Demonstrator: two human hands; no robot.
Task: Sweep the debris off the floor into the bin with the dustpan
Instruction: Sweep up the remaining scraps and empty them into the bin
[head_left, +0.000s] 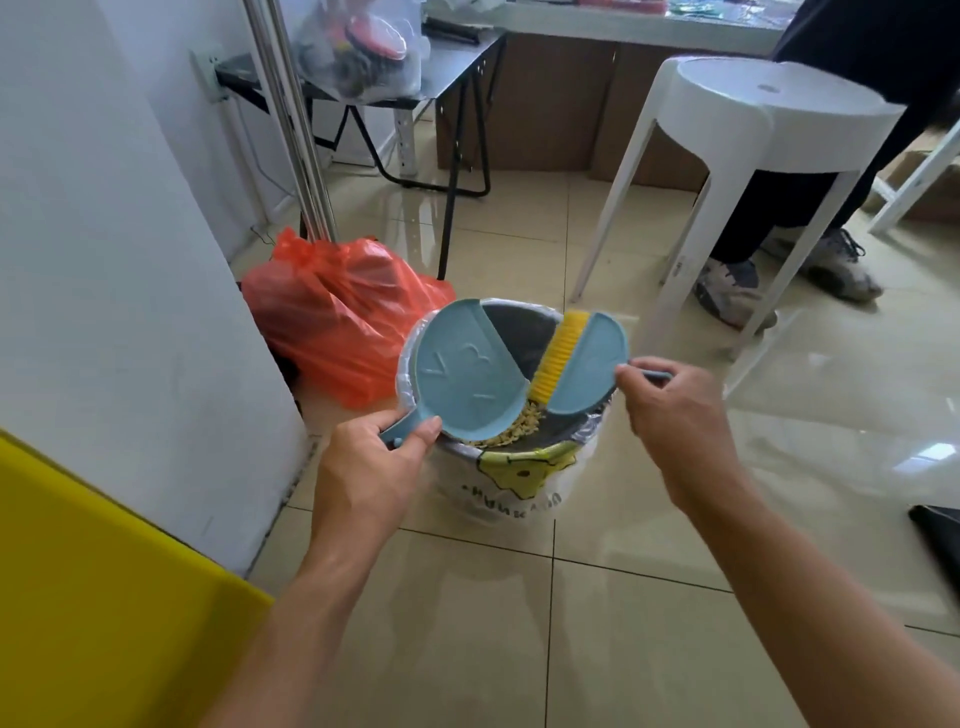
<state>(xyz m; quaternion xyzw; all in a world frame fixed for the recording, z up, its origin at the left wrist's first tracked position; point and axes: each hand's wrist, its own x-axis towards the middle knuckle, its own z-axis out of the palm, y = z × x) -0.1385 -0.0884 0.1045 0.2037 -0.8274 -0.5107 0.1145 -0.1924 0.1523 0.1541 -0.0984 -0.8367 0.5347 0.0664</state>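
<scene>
1. left hand (371, 467) is wrapped tight around the handle of the blue dustpan (470, 382), tipping it upside down over the bin (511, 457), just ahead of the knuckles.
2. right hand (675, 421) pinches the thin handle of the brush (582, 358), yellow bristles turned toward the dustpan.
3. between the two hands, pale debris (519, 423) lies inside the bin, right under the pan's edge and the bristle tips.
4. beyond the left hand, an orange bag (337, 312) slumps on the floor against the wall.
5. past the right hand stands a white stool (753, 130), well apart.
</scene>
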